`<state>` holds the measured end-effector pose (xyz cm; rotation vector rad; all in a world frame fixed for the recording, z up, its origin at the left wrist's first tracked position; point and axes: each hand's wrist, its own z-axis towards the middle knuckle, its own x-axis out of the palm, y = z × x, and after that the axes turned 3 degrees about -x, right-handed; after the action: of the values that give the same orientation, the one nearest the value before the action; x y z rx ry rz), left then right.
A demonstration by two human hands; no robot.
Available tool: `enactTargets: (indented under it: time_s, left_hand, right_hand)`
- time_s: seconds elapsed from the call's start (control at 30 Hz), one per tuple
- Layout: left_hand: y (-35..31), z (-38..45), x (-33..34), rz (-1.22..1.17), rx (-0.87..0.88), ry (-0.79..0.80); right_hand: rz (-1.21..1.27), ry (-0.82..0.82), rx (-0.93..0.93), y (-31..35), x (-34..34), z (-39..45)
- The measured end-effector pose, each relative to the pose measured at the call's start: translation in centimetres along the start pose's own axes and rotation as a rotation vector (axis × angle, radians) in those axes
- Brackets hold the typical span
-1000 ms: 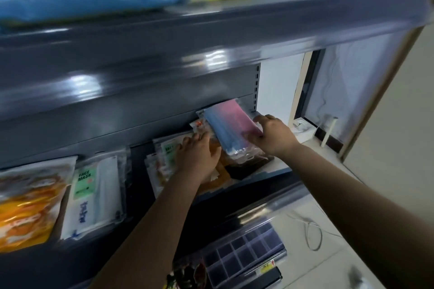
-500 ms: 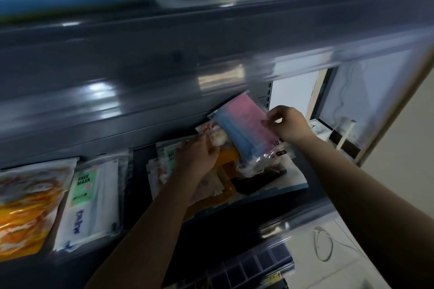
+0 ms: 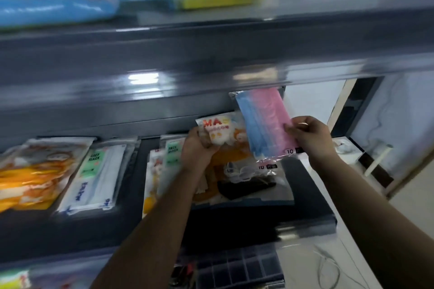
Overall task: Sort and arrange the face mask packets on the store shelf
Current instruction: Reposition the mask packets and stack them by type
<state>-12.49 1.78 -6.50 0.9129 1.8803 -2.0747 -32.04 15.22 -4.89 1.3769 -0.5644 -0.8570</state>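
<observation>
Pinching pink-and-blue packet (image 3: 265, 124) upright, long axis near vertical, right hand (image 3: 307, 138) fingers, left hand (image 3: 199, 150) gripping orange packet (image 3: 220, 131)

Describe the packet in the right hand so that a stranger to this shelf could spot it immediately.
Look at the dark store shelf, at its right end, above the loose pile of packets. The right hand pinches a clear packet of pink and blue masks by its edge, lifted upright. It is the only pink-and-blue one; the left hand grips an orange cartoon mask packet beside it.
</observation>
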Motion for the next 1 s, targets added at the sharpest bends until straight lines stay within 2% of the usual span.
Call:
enactTargets:
  time_s: [0.1, 0.3, 0.53, 0.67, 1.0]
  left_hand:
    - [-0.1, -1.4, -0.4, -0.153, -0.019, -0.096]
    - [0.6, -4.8, -2.4, -0.254, -0.121, -0.265]
    - [4.1, -9.1, -7.3, -0.508, -0.159, -0.472]
    - [6.7, -12.4, -10.5, -0.641, -0.181, -0.559]
    - [12.8, -17.0, -19.2, -0.619, -0.120, -0.715]
  right_hand:
    - [0.047, 0.031, -0.021, 0.3, -0.4, -0.2]
    - [0.106, 0.253, -0.085, 1.0, 1.2, -2.4]
    - [0.172, 0.402, -0.067, 0.5, 5.7, -4.8]
    - [0.266, 0.435, -0.029, 0.8, 9.3, -7.2]
    - [0.312, 0.521, 0.060, 2.6, 18.3, -13.4]
